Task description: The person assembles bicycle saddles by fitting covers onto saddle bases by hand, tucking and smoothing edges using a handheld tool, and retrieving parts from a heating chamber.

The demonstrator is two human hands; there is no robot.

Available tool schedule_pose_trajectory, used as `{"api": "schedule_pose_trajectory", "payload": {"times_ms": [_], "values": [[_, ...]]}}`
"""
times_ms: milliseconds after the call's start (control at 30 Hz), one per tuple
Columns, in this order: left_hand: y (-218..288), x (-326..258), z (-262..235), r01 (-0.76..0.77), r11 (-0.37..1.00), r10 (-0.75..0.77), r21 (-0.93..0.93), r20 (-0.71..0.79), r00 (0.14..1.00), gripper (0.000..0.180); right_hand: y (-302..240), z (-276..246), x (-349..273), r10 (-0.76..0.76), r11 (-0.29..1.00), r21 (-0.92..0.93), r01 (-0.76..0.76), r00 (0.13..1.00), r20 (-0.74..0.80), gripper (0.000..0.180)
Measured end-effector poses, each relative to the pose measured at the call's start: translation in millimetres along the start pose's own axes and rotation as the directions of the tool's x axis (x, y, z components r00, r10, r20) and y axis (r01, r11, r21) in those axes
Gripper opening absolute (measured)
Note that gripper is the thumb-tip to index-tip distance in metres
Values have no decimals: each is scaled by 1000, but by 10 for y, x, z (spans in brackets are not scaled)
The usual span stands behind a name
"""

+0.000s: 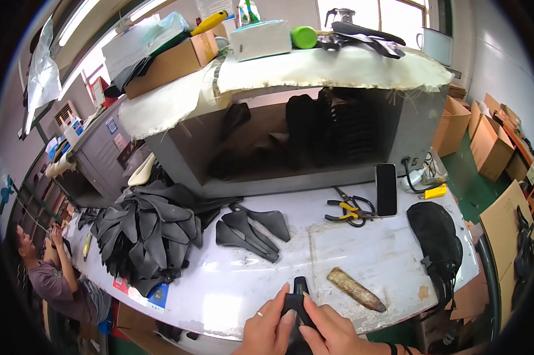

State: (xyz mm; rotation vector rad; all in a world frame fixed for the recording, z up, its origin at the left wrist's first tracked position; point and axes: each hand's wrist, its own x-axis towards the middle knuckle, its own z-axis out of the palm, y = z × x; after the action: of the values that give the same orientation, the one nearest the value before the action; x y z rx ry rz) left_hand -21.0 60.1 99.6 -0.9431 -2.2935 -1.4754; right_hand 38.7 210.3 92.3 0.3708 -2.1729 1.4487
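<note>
My left hand and my right hand meet at the table's near edge. Both are closed on a black, narrow molded piece, thumbs and fingertips pressed against its bent upper end. Its lower part runs down between my palms, partly hidden. Beyond my hands lie a few loose black saddle-shaped pieces. To their left is a big heap of similar black pieces. Close to my right hand rests a worn, wrapped tool with a dark tip.
A grey open-fronted box with dark pieces inside stands behind. Yellow-handled pliers, scissors, a phone and a black pouch lie at right. Another person sits at far left. Cardboard boxes stand right.
</note>
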Motion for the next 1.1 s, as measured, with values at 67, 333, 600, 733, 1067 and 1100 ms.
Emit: {"api": "schedule_pose_trajectory", "payload": {"times_ms": [67, 333, 600, 733, 1067, 1100], "values": [[-75, -57, 7, 9, 999, -10, 51, 12, 1000, 38, -17, 25, -18, 4, 1000, -14, -4, 1000, 2, 49], [2, -129, -85, 332, 838, -332, -433, 79, 940, 47, 76, 55, 5, 80, 997, 8, -79, 994, -75, 37], [-49, -339, -163, 19, 999, -10, -36, 248, 969, 53, 133, -158, 66, 191, 956, -264, -128, 955, 226, 14], [-93, -313, -119, -25, 1000, 23, 3, 248, 968, 54, 290, -56, 20, 97, 964, -257, -67, 990, 107, 19], [-253, -228, -151, 424, 858, -269, -289, 452, 851, 60, 394, -103, 69, 113, 974, -213, -70, 974, 195, 35], [-272, -205, -161, 429, 856, -274, -289, 451, 850, 60, 420, -96, 68, 108, 979, -192, -70, 974, 197, 35]]}}
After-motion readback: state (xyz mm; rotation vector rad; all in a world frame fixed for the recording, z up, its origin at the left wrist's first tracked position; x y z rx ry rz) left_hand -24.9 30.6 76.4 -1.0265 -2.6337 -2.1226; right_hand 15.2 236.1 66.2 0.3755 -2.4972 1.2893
